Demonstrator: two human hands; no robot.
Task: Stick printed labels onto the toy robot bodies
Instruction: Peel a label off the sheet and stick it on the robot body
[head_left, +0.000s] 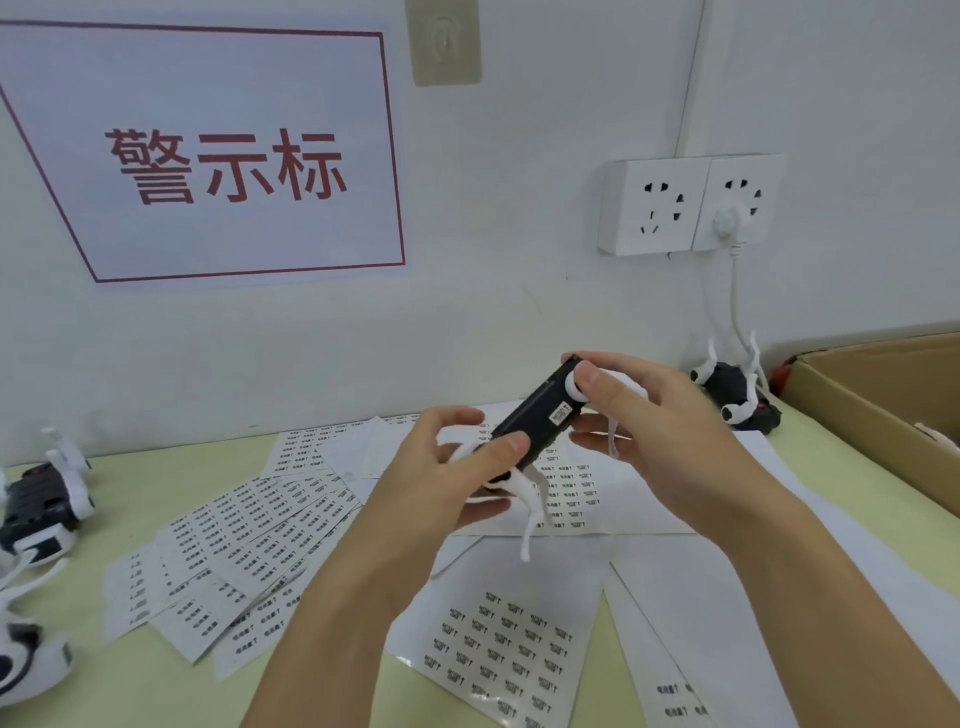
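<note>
Just below the grip, on the pale green table (130, 530), lies a label sheet (511, 644) printed with rows of small black marks too fine to read, and to the left of the grip a fan of overlapping label strips (244, 540) carries rows of equally illegible print. Above these sheets a person holds a toy robot body (530, 423) in both hands, clear of the table, its black casing running on a slant from lower left, nearest the camera, to upper right, toward the wall. The left hand (447, 478) grasps the lower end, thumb laid across the casing and fingers curled beneath, while the right hand (654, 431) clasps the upper end, thumb pressed on a white round joint there and fingers wrapped behind. A small white printed label (560, 415) sits on the upward face of the casing, between the two thumbs; its text cannot be made out. White legs (527, 512) dangle from the body below the left hand. Far to the left of the grip, more black-and-white toy robots (41, 499) rest at the table edge; to the right and beyond, another toy robot (732, 389) lies against the wall beside a cardboard box (878, 410). Farther back, on the white wall, a double power socket (691, 205) holds one white plug, and a red-bordered sign (228, 166) reads "警示标" in large red characters.
</note>
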